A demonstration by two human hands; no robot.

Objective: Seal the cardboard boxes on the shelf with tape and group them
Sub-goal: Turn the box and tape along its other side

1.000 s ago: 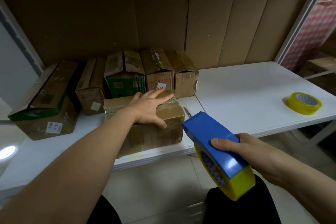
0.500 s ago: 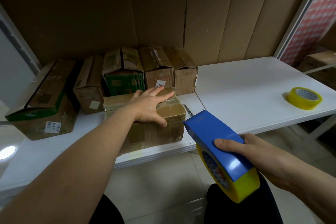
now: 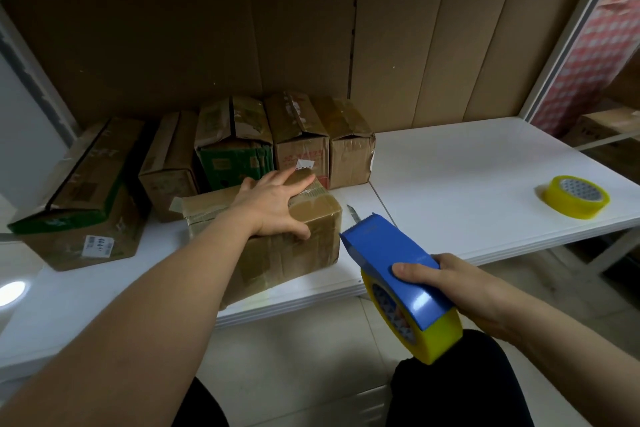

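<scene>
the left hand (image 3: 277, 204) lies flat on the front cardboard box (image 3: 277, 236) on the shelf (image 3: 467, 184); the right hand (image 3: 460, 284) grips the blue tape dispenser (image 3: 398, 274) just beside it.

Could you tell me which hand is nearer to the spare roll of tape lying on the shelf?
The right. The right hand holds the dispenser in front of the shelf, left of the roll. The left hand rests on a box farther left.
</scene>
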